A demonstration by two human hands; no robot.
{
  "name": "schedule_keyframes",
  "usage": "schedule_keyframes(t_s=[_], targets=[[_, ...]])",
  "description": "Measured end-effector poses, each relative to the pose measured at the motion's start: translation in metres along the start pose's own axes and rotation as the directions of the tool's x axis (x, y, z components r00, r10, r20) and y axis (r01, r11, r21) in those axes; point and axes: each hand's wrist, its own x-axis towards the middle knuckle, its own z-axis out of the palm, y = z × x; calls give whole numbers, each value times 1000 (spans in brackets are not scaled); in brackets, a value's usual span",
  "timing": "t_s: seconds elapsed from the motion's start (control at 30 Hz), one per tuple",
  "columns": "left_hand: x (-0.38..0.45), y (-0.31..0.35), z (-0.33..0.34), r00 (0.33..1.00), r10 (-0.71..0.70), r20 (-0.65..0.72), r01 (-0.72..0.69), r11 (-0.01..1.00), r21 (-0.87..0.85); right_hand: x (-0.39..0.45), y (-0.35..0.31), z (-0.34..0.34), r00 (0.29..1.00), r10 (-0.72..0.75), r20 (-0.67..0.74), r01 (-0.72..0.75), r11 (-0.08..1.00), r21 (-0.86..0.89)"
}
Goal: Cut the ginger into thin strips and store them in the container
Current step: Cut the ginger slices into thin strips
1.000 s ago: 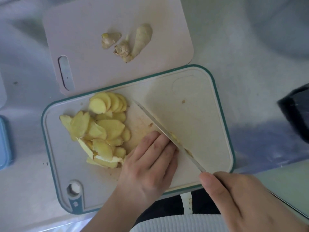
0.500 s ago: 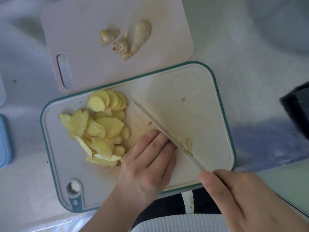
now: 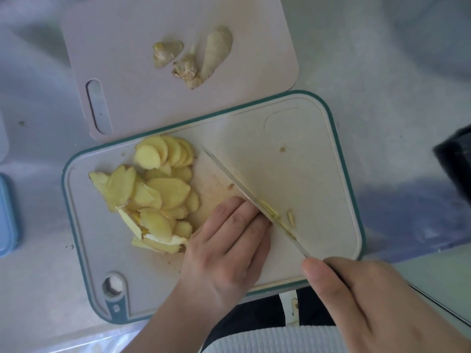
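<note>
My right hand (image 3: 377, 299) holds the long silver knife (image 3: 244, 197), its handle hidden in my fist. My left hand (image 3: 229, 253) presses flat on ginger I cannot see, fingertips touching the blade. I think I have only just begun: one thin yellow strip (image 3: 291, 218) lies just past the knife. The big pile of yellow ginger slices (image 3: 155, 194) waits left of my left hand. A blue container (image 3: 7, 215) is cut off far left.

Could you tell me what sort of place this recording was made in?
Most likely a home kitchen counter: a teal-rimmed cutting board holds a pile of ginger slices, the right hand works a knife through them, and ginger trimmings sit on a second board.
</note>
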Motion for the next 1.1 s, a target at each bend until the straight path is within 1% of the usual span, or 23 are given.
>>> schedule_keyframes(t_s=[0.07,0.1,0.13,0.2,0.23,0.3,0.33,0.43,0.47,0.53,0.6,0.67,0.7,0.77,0.8,0.87,0.93,1.0,1.1], targets=[[0,0,0,1000,-3,-5,3,1000,-7,-6,1,0,999,3,-37,-2,999,35],[0,0,0,1000,-6,-7,6,1000,-10,-6,1,-1,999,2,-40,0,999,33],[1,1,0,1000,-8,-6,8,1000,-11,-7,1,2,997,-2,-71,3,1000,12],[1,0,0,1000,-7,-1,7,1000,-11,0,1,3,998,-21,-57,20,1000,-12],[1,0,0,1000,-7,-1,7,1000,-12,6,-1,3,1000,12,-2,-11,1000,24],[1,0,1,1000,-7,-6,7,1000,-15,16,-3,3,984,96,152,-118,982,148],[1,0,0,1000,-8,-9,7,1000,-16,18,-3,4,978,107,181,-139,976,170],[1,1,0,1000,-11,-24,10,1000,-19,10,-4,2,980,113,162,-143,973,182],[1,2,0,1000,-10,-27,10,1000,-18,5,-3,2,983,110,146,-133,979,155],[2,1,0,1000,-10,-29,10,1000,-16,-6,2,2,997,67,46,-72,992,107],[2,1,0,999,-12,-32,11,1000,-17,-11,3,0,999,28,-25,-26,998,60],[2,1,0,999,-13,-34,13,1000,-18,-8,1,-1,998,27,-53,-24,999,42],[2,2,0,999,-13,-31,12,1000,-18,-4,-1,-1,999,54,-9,-53,998,37],[2,1,0,1000,-10,-22,9,1000,-21,7,-3,-3,976,135,172,-152,984,91],[2,1,1,1000,-10,-24,10,1000,-22,11,-4,-2,967,134,217,-161,981,113],[2,0,0,999,-18,-29,17,1000,-22,18,-3,2,968,85,235,-124,980,157],[3,1,0,999,-23,-45,21,999,-32,19,-8,0,969,94,230,-140,972,191],[3,3,0,998,-23,-60,22,999,-31,12,-8,-1,976,108,189,-141,975,171],[4,2,1,998,-28,-56,26,999,-23,-2,-3,-3,1000,14,20,-14,1000,20]])
